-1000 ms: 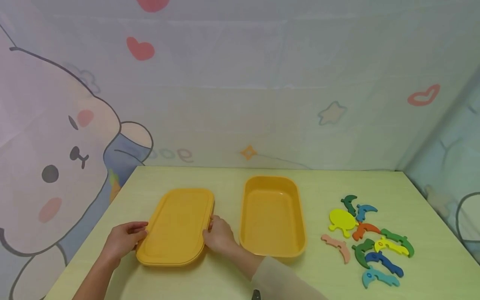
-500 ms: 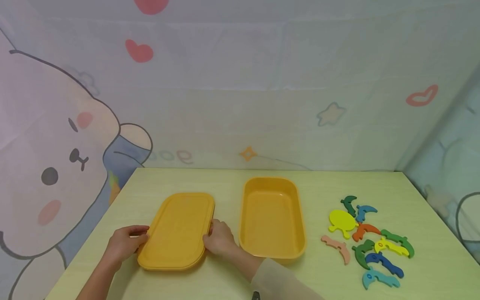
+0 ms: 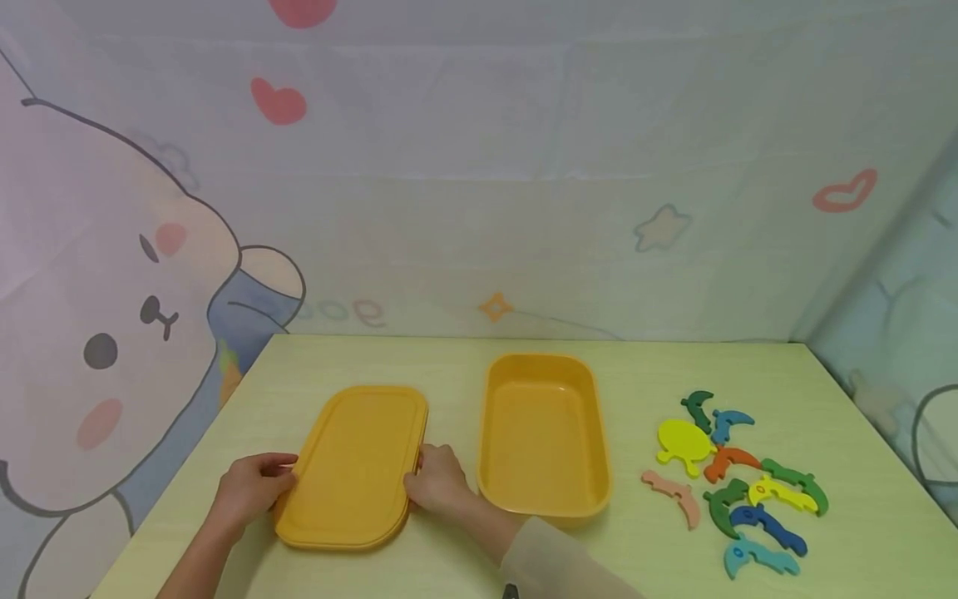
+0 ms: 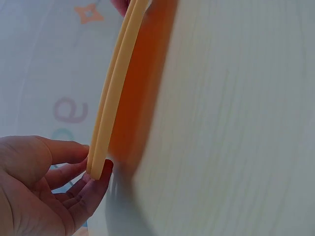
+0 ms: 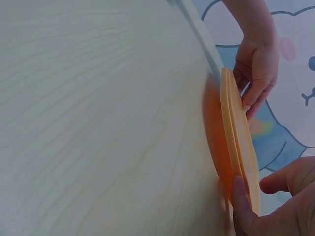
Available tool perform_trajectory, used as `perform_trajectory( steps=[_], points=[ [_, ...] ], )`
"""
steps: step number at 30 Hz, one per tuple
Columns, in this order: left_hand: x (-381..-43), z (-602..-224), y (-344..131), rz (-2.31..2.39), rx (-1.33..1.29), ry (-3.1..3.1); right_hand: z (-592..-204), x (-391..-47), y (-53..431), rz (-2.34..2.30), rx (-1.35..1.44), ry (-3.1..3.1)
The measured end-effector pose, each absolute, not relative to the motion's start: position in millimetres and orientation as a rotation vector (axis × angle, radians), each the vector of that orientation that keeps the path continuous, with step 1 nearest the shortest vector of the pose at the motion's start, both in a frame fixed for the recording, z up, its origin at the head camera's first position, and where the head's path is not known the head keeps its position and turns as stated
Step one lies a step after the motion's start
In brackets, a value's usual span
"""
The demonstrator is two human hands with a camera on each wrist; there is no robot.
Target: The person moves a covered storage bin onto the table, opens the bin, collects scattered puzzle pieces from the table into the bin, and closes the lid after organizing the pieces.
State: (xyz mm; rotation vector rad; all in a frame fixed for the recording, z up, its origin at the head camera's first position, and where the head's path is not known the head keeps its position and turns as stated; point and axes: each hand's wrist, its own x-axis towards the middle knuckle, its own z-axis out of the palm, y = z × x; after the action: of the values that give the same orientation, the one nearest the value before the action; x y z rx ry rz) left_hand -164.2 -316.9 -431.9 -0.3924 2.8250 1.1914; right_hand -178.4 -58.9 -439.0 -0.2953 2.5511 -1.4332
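A yellow rounded-rectangle lid (image 3: 358, 466) lies nearly flat low over the left half of the table, its shadow showing beneath it in both wrist views. My left hand (image 3: 250, 491) holds its left edge. In the left wrist view the thumb is on one face of the lid (image 4: 115, 93) and fingers (image 4: 101, 189) are under the other. At the right edge, my right hand (image 3: 440, 478) grips the lid, with a finger (image 5: 241, 199) against its underside. In the right wrist view the thumb (image 5: 275, 184) is just off the top face.
A yellow open box (image 3: 545, 445) stands right of the lid, close to the right hand. Farther right lie several colourful notched crescent pieces (image 3: 759, 553) and a yellow round piece (image 3: 684, 441) with stubby legs. The table (image 3: 636, 566) meets a printed cloth backdrop (image 3: 449, 225).
The lid has come down and slightly toward me in the head view, with both hands still at its edges. The box and the coloured pieces have stayed in place.
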Motion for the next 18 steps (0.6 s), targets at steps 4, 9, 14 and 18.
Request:
perform_trajectory(
  steps=[4, 9, 14, 18],
  points=[
    [-162.3, -429.4, -314.7, 1.145, -0.377, 2.854, -438.2, -177.0, -57.9, -1.426, -0.292, 2.544],
    [-162.2, -429.6, -313.9, 1.051, -0.352, 2.911, -438.5, -175.7, -58.2, -1.386, -0.294, 2.551],
    [-163.6, -430.2, -313.5, 1.013, -0.361, 2.899, -439.9, -176.3, -59.8, -1.375, -0.280, 2.539],
    [-163.4, -428.8, -312.1, 1.005, -0.358, 2.890, -440.6, -175.8, -60.1, -1.376, -0.256, 2.516]
  ],
)
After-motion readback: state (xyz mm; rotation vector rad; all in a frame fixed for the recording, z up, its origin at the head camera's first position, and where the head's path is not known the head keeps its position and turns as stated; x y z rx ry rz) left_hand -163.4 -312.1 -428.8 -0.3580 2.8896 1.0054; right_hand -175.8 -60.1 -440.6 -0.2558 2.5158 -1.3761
